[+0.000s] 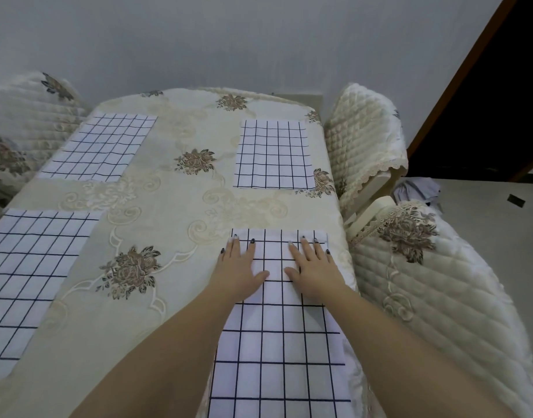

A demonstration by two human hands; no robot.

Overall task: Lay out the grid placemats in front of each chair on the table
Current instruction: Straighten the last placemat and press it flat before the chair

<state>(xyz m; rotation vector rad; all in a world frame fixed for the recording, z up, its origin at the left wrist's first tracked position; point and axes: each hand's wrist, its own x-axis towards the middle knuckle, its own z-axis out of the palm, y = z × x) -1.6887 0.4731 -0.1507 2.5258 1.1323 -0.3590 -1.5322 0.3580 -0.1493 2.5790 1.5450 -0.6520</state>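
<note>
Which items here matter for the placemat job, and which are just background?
Job: near-right placemat, under left hand and right hand, both flat; near-left placemat; far-left placemat; far-right placemat; table; near-right chair; far-right chair; left chair.
Lying about: grey cloth on the floor; dark doorway.

Four white mats with dark grid lines are lying flat on the tabletop (180,206): far-left mat (99,147), far-right mat (272,155), near-left mat (27,279), near-right mat (277,342).

Four grid placemats (98,147) (274,155) (33,276) (280,342) lie on one table (174,206), with three quilted chairs (24,125) (361,131) (440,297) and two hands (239,267) (315,267).
</note>
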